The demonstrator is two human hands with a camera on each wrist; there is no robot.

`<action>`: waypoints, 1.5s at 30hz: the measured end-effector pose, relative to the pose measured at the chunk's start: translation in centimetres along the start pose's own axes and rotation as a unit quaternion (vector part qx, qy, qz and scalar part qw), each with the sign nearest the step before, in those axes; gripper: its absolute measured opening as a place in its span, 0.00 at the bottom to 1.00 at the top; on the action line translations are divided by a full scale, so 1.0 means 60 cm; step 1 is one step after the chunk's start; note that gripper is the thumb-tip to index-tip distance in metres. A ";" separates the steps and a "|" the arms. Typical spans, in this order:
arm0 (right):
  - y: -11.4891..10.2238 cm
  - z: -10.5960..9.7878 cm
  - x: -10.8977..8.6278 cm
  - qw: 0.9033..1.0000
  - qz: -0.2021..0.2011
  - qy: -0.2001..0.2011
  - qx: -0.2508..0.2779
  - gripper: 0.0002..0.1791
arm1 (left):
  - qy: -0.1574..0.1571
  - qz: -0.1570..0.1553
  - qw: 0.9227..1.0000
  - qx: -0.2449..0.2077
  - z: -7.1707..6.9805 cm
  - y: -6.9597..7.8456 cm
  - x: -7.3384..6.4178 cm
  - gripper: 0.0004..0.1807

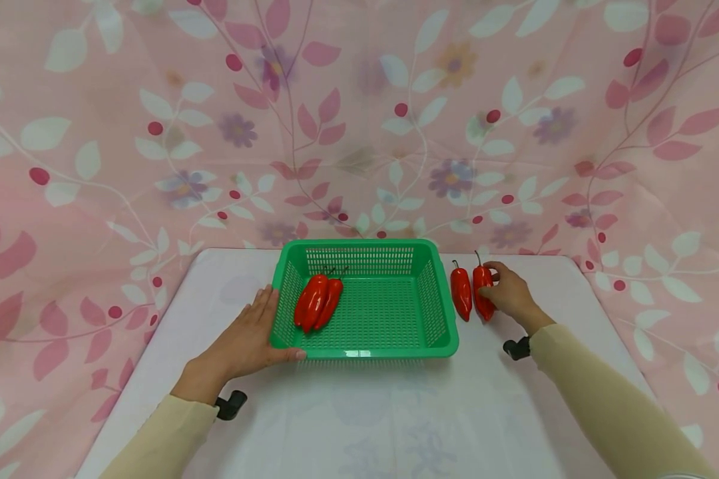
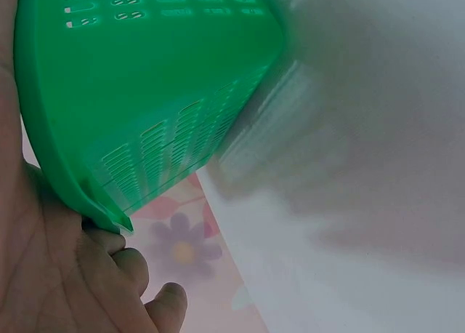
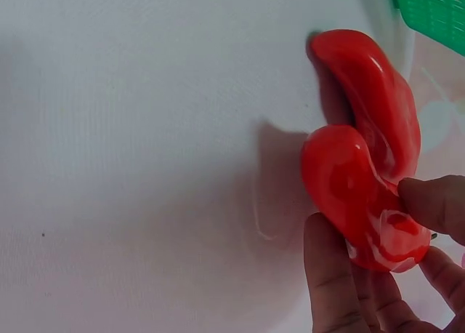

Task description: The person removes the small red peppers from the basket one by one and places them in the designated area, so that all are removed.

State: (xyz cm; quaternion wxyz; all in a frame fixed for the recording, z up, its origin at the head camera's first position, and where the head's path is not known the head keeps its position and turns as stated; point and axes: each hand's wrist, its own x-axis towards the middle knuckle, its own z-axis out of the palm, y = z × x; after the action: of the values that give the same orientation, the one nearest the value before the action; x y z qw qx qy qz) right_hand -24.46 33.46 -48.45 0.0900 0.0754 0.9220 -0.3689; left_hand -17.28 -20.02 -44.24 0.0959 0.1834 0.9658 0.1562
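My left hand (image 1: 245,339) rests against the near left corner of a green plastic basket (image 1: 365,353). Its fingers lie along the left side and its thumb lies on the front rim. Inside the basket, at the left, several glossy red peppers (image 1: 315,303) lie side by side. To the right of the basket, my right hand (image 1: 509,296) pinches a red pepper (image 3: 341,173) between thumb and fingers. Another red pepper (image 1: 461,293) lies on the table between that one and the basket. The right wrist view shows both of these peppers close together.
A white-covered table (image 1: 347,412) carries everything. Behind it hangs a pink flowered cloth (image 1: 359,133), close to the basket's far rim. A black wrist device (image 1: 230,405) sits on the left wrist, with a similar black device (image 1: 517,348) on the right.
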 end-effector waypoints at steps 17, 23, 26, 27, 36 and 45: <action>0.006 0.006 0.005 0.999 0.020 -0.038 0.001 0.45 | 0.004 -0.003 1.000 0.002 0.002 -0.002 -0.002 0.78; 0.004 0.008 0.005 0.999 0.026 -0.038 0.000 0.45 | 0.003 -0.007 1.000 0.001 0.001 -0.001 -0.001 0.78; 0.004 0.009 0.006 0.999 0.028 -0.037 -0.002 0.45 | 0.003 -0.006 1.000 0.002 0.002 -0.002 0.000 0.77; 0.004 0.009 0.006 0.999 0.030 -0.037 -0.003 0.45 | 0.003 -0.006 1.000 0.003 0.002 -0.002 0.000 0.77; 0.000 0.005 -0.004 0.999 0.008 -0.005 -0.033 0.42 | 0.005 -0.004 1.000 0.001 0.001 -0.002 0.001 0.78; -0.035 -0.005 -0.015 0.996 -0.048 0.045 -0.058 0.37 | 0.005 -0.001 1.000 0.008 -0.001 0.000 -0.002 0.78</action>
State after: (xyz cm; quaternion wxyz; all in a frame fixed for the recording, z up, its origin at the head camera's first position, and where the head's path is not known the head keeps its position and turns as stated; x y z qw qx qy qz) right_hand -24.06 32.10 -46.67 0.0346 0.0427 0.9476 -0.3147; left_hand -17.18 -20.09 -44.14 0.0902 0.1822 0.9677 0.1491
